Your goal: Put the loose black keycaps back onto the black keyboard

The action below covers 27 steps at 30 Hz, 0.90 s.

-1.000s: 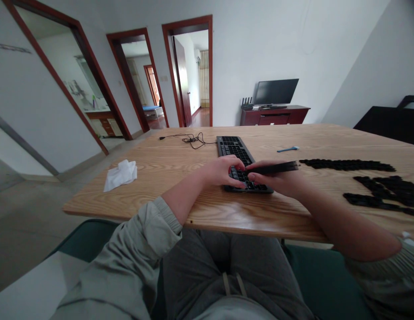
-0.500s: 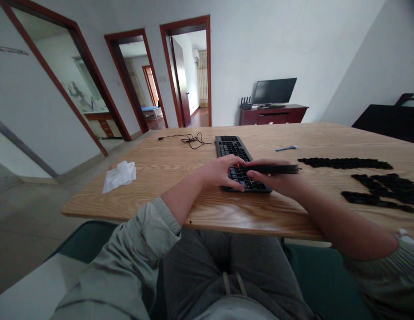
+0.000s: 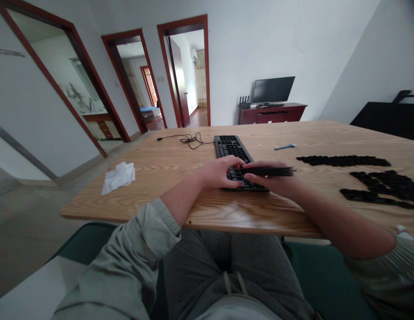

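A dark computer keyboard lies lengthwise on the wooden table, pointing away from me. My left hand arches over its near part, thumb and index finger spread apart in a C shape on the keys. My right hand closes on a slim black tool. The tool's handle sticks out to the right, and its working end is hidden by my fingers, close to the left index finger. I cannot make out the tool's exact kind.
A black cable coils left of the keyboard. A crumpled white tissue lies at the left. At the right are a small blue brush-like tool and rows of small black pieces, with more black pieces nearer me.
The right hand and its black tool have shifted slightly left, toward the left hand. The left hand stays on the keyboard. The whole view has moved a little.
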### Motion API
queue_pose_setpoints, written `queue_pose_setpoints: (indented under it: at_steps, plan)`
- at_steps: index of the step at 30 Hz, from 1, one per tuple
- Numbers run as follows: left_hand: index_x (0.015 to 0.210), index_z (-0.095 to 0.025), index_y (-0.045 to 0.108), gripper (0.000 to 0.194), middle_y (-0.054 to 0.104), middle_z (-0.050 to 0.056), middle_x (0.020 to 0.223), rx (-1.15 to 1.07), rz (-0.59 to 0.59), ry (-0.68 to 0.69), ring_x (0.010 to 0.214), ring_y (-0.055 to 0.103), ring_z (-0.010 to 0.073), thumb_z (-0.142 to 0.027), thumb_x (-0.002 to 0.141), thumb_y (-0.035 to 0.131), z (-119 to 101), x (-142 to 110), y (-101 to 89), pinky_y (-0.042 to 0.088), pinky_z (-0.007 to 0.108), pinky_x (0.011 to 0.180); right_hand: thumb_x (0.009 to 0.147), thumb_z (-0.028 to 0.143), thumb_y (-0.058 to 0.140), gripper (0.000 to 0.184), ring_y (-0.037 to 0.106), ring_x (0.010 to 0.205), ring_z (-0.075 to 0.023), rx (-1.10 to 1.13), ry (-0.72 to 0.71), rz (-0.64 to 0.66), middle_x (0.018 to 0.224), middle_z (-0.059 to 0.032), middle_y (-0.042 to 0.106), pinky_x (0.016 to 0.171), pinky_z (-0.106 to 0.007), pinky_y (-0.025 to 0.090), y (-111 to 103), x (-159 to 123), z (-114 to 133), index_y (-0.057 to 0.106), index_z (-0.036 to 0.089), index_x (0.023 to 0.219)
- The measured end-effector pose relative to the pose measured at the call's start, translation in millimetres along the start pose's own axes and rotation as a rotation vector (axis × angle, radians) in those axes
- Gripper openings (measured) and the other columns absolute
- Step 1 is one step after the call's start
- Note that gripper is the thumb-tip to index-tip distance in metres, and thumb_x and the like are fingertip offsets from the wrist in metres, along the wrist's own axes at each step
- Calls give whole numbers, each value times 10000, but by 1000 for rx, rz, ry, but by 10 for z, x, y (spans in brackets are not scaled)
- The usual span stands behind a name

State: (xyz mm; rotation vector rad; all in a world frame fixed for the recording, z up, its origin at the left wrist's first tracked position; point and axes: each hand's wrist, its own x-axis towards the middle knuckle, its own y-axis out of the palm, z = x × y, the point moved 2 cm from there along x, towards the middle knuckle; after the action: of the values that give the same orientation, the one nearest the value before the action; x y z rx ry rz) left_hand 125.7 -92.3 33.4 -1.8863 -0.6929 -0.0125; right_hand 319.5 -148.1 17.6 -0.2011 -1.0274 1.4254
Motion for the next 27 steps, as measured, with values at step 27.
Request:
queue_pose_setpoints:
  at_steps: [27]
  plan:
    - [932,-181,723,199,718,46,907,268,168,120,759,624,141,-224,834,556,-117,-45,99,445,246,693,833,477,613,286,666,806,-240,-59,33,-61,873,-54,724,702,-366,538,-13,-50,-21,716,257,984]
